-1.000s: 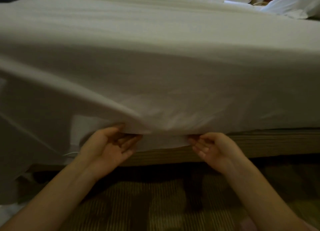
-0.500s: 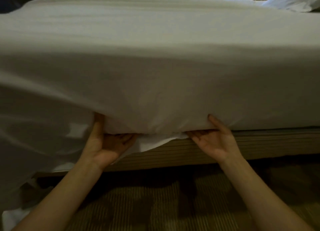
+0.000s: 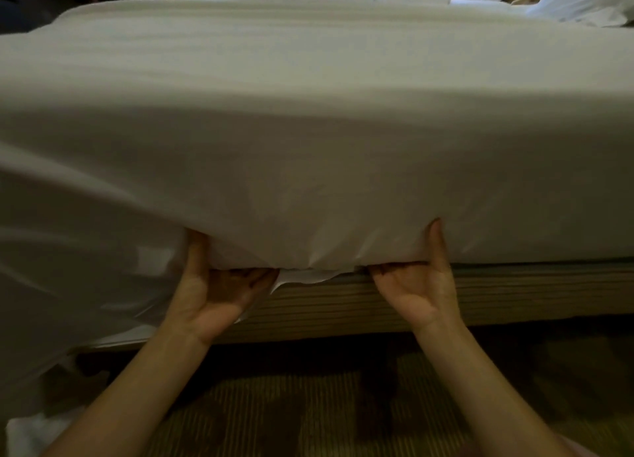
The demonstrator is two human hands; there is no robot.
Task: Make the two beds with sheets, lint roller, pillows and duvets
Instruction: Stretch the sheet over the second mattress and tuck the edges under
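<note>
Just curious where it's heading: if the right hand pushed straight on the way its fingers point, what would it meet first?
Probably the sheet, which the right hand presses into the gap above the wooden bed base; deeper in is hidden.

White sheet (image 3: 308,147) draped smooth over mattress side, lower edge tucked at bed base, left part hanging loose
</note>
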